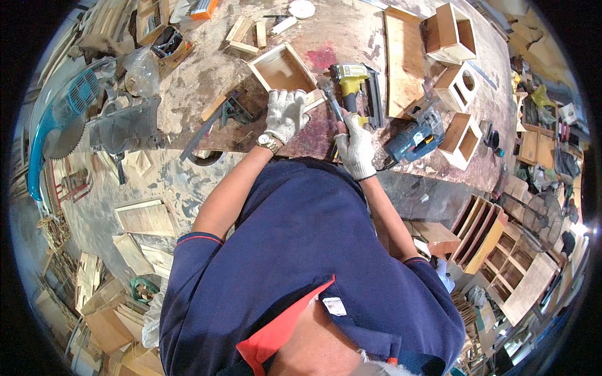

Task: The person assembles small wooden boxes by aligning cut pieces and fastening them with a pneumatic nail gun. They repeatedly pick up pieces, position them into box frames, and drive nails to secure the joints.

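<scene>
My left hand [286, 117], in a whitish knit glove, grips the near side of an open wooden box [280, 62], fingers bent over its edge. The box lies tilted on the workbench, its hollow facing up. A short pale wood piece [315, 99] shows at its near right corner, beside my fingers. My right hand [356, 149], gloved too, is closed around the handle of a hammer [333, 100]; the metal head lies by the box's right corner. Just right of the hammer rests a yellow-green and black nail gun [352, 84], close to my right fingers.
A blue jigsaw [417, 135] lies right of my right hand, near several small wooden boxes [461, 141] and a long board [403, 62]. At left stand a blue mitre saw [69, 106] and a dark clamp-like tool [235, 113]. Wood offcuts [246, 37] lie farther back.
</scene>
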`<state>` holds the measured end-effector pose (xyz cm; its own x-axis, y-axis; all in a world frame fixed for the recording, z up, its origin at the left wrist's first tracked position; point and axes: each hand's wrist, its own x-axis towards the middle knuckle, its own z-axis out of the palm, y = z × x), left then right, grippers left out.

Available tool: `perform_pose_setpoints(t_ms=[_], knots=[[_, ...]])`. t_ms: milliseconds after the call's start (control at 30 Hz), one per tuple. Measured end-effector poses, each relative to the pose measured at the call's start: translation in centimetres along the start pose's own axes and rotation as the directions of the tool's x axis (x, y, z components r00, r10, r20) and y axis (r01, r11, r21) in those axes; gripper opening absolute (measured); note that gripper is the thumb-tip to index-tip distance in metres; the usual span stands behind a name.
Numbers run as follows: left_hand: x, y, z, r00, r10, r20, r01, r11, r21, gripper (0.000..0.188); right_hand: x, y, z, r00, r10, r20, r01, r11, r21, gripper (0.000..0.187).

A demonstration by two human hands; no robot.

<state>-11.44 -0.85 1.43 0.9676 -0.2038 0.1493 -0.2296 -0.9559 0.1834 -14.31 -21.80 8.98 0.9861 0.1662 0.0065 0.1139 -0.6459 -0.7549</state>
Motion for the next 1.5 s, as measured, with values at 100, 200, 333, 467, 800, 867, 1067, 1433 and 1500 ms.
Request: perform_pose_setpoints(t_ms=[100,200,333,467,800,867,1067,1433,1500], knots=[[0.2,-0.6,-0.4,0.995,0.074,0.065,-0.078,0.995,0.069,0.044,-0.2,0.4,0.0,0.993,0.070,0.091,-0.066,0.997,-0.048,0.030],[0.1,-1.1,-0.7,0.993,0.107,0.057,-0.111,0.991,0.072,0.047,-1.1,0.8,0.0,0.997,0.057,0.048,-0.055,0.998,-0.043,0.031],[0.1,-1.1,-0.6,0.993,0.116,0.022,-0.117,0.992,0.038,0.047,-1.5,1.1,0.3,0.997,0.050,0.066,-0.047,0.998,-0.053,0.031],[0.2,-1.5,-0.7,0.990,0.120,0.069,-0.123,0.992,0.042,0.046,-1.7,0.9,0.2,1.000,0.026,0.004,-0.026,0.998,-0.052,0.032],[0.3,4.5,-1.4,0.991,0.060,0.120,-0.070,0.994,0.081,0.081,-2.3,-1.1,-0.9,0.999,0.043,0.034,-0.038,0.990,-0.136,0.030],[0.1,6.1,0.3,1.000,-0.007,0.006,0.008,0.977,-0.211,0.083,-2.3,-1.5,0.0,0.994,-0.083,0.069,0.085,0.996,-0.018,0.033],[0.8,4.8,4.6,0.989,0.073,-0.128,-0.051,0.985,0.163,0.072,-1.0,-1.9,2.7,0.952,-0.160,0.262,0.156,0.987,0.038,0.049],[0.6,4.9,4.7,0.983,0.057,-0.172,-0.063,0.998,-0.030,0.069,-0.3,-2.3,3.7,0.931,-0.313,0.191,0.311,0.950,0.042,0.053],[0.6,4.9,4.5,0.978,0.056,-0.202,-0.054,0.998,0.012,0.071,-0.5,-2.3,3.5,0.932,-0.320,0.171,0.316,0.948,0.046,0.052]])
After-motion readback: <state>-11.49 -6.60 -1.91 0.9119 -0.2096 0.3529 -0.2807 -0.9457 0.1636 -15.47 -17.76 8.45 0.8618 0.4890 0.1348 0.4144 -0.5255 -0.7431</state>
